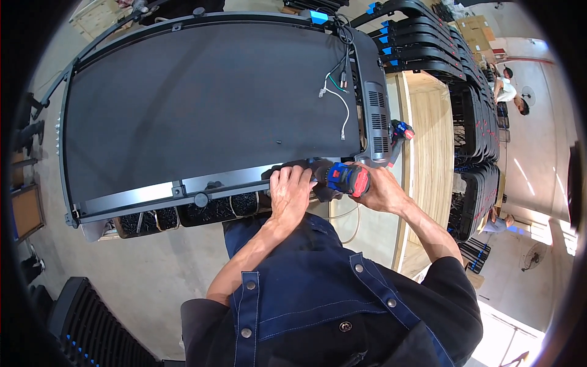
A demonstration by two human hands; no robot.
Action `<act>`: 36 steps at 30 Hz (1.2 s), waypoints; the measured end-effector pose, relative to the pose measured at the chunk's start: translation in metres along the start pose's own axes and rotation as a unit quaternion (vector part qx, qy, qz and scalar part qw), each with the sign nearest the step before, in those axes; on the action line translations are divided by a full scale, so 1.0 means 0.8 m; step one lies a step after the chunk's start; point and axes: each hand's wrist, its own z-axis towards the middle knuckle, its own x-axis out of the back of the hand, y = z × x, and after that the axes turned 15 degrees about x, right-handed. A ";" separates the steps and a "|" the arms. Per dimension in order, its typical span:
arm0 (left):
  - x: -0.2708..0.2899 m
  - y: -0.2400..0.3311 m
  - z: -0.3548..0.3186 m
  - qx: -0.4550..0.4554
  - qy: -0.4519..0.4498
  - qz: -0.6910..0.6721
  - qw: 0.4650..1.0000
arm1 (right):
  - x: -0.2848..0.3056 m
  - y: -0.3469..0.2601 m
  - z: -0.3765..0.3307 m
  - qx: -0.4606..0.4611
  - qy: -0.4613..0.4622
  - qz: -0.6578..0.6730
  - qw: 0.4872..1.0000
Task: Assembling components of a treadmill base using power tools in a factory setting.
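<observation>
Navy apron nearest, two hands meeting at the rail

Both forearms slanted inward from below the apron (306, 296). The right hand (378, 188) was wrapped around a blue-and-red power drill (348, 178), at the near right corner of a black-decked machine (202, 98). Beside the drill's nose, the left hand (290, 192) bent its fingers over the near rail (238, 191); whether they gripped anything could not be told.
</observation>
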 end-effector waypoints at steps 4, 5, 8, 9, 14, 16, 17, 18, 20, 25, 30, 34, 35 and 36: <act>0.002 -0.001 0.001 -0.002 -0.006 0.003 1.000 | 0.009 -0.017 0.004 -0.031 -0.018 0.002 0.999; 0.002 -0.001 0.001 -0.001 -0.006 0.003 1.000 | 0.009 -0.020 0.004 -0.033 -0.021 -0.001 0.999; 0.002 0.000 0.001 0.008 -0.010 -0.002 1.000 | 0.007 -0.016 0.001 -0.016 -0.010 -0.007 1.000; 0.003 0.000 0.002 0.003 -0.011 0.000 1.000 | 0.005 -0.013 0.000 0.000 0.004 -0.008 1.000; 0.000 -0.003 0.002 -0.004 -0.006 0.007 1.000 | 0.003 -0.014 -0.001 -0.016 0.000 -0.002 1.000; -0.001 -0.003 0.002 -0.002 -0.008 0.013 1.000 | 0.003 -0.016 -0.001 -0.014 0.004 -0.002 1.000; -0.001 -0.003 0.002 -0.002 -0.008 0.012 1.000 | 0.004 -0.020 -0.001 -0.010 -0.009 -0.019 1.000; 0.000 -0.002 0.002 -0.004 -0.008 0.014 1.000 | 0.005 -0.023 -0.001 -0.006 -0.021 -0.036 0.999; 0.001 -0.002 0.002 -0.005 -0.007 0.015 1.000 | 0.005 -0.024 0.000 0.013 -0.017 -0.037 0.999; 0.003 -0.002 0.002 0.000 -0.018 0.010 1.000 | 0.004 -0.015 0.004 0.035 -0.007 -0.041 0.999; 0.010 -0.002 0.002 0.020 -0.018 -0.015 1.000 | 0.007 -0.006 0.013 -0.030 -0.030 -0.059 0.997; 0.015 0.003 0.002 0.028 -0.019 -0.033 0.999 | 0.016 -0.015 0.024 -0.046 -0.070 -0.059 0.995; 0.015 0.002 0.000 0.027 -0.017 -0.032 0.999 | 0.016 -0.015 0.023 -0.045 -0.068 -0.060 0.995; 0.015 0.001 0.000 0.032 -0.021 -0.037 0.999 | 0.016 -0.014 0.022 -0.045 -0.069 -0.055 0.995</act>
